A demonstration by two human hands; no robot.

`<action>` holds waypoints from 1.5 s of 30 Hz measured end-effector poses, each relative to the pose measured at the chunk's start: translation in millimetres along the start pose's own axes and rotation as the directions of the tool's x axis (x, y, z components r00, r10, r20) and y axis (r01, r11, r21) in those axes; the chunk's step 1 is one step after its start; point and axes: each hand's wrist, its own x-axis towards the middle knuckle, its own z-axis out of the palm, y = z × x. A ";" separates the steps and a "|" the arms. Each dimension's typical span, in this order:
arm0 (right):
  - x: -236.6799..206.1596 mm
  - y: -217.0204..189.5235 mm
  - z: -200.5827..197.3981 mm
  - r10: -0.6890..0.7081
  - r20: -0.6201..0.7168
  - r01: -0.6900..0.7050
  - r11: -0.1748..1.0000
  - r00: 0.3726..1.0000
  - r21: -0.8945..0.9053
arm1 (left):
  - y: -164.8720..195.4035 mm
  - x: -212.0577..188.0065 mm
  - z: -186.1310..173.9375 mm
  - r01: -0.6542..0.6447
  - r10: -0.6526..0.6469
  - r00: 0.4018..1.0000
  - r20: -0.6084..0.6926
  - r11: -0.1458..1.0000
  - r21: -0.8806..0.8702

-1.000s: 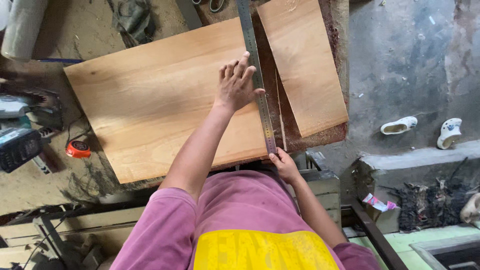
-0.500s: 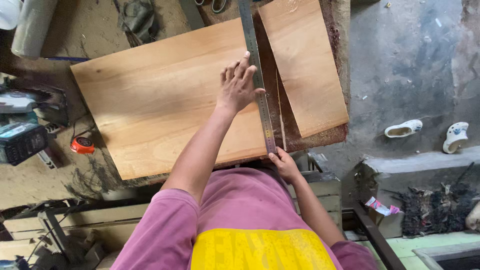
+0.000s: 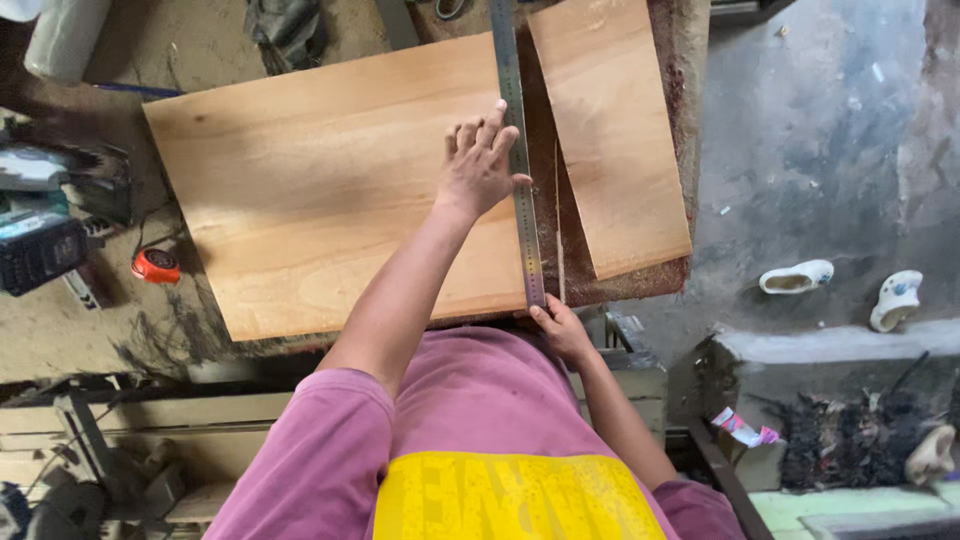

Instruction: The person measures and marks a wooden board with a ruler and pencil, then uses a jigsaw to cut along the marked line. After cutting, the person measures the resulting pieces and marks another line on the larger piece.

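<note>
Under both hands (image 3: 478, 165), seemingly steel ruler (image 3: 518, 150).

Your workbench (image 3: 90, 300) is dusty and dark. On it you have a large plywood sheet (image 3: 320, 190) at centre, a narrower plywood piece (image 3: 610, 130) upper right, an orange tape measure (image 3: 156, 266) left, and a power tool (image 3: 40, 250) at far left.

A short-sleeved purple shirt (image 3: 470, 400) with a yellow panel (image 3: 510, 500), arms bare.
</note>
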 end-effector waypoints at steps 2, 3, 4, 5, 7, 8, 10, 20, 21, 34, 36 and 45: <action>1.4 0.6 -1.9 -0.027 0.005 0.027 0.999 1.000 -0.040 | -0.2 -3.4 7.7 -0.027 0.028 0.997 -0.076 0.999 0.018; 2.1 0.8 -3.2 -0.052 0.002 0.051 0.994 0.999 -0.096 | 0.1 -5.4 11.1 -0.038 0.040 0.993 -0.110 0.999 0.025; 2.7 1.1 -4.3 -0.082 0.003 0.081 0.985 0.997 -0.152 | 0.7 -7.5 13.7 -0.044 0.047 0.993 -0.106 0.999 0.031; 3.5 1.3 -5.5 -0.118 0.007 0.117 0.971 0.993 -0.208 | 1.0 -9.5 15.7 -0.052 0.056 0.993 -0.107 0.998 0.040; 4.6 2.3 -7.7 -0.098 0.009 0.098 0.978 0.995 -0.186 | 1.6 -13.2 16.8 -0.038 0.041 0.997 -0.071 0.999 0.038; 4.9 3.0 -8.5 -0.082 0.007 0.082 0.982 0.997 -0.173 | 1.8 -15.0 15.9 -0.015 0.015 0.999 -0.030 1.000 0.023; 6.5 3.4 -11.2 -0.063 0.022 0.066 0.981 0.998 -0.181 | 2.0 -17.6 13.6 0.003 -0.003 1.000 0.002 1.000 -0.022; 0.3 -30.2 -46.6 0.137 -0.096 -0.166 0.876 0.986 -0.453 | 27.7 -102.0 10.3 0.319 -0.392 0.918 0.061 0.638 -0.701; -2.6 -37.4 -47.8 0.147 -0.082 -0.168 0.873 0.986 -0.458 | 24.1 -119.5 8.2 0.225 -0.300 0.954 0.006 0.700 -0.678; -37.5 -123.7 101.4 -0.774 0.432 0.798 0.152 0.463 -0.584 | 13.9 -229.8 -40.3 0.399 0.004 0.829 0.559 -0.705 -0.587; -15.5 -122.3 135.4 -0.767 0.620 0.903 -0.134 0.168 -0.409 | 26.3 -224.2 -62.0 0.199 0.067 0.978 0.196 -0.567 -0.799; 42.1 -117.9 183.7 -0.629 0.741 0.914 -0.117 0.235 -0.389 | -11.7 -288.7 -120.4 0.029 -0.431 0.792 0.433 -0.681 -0.732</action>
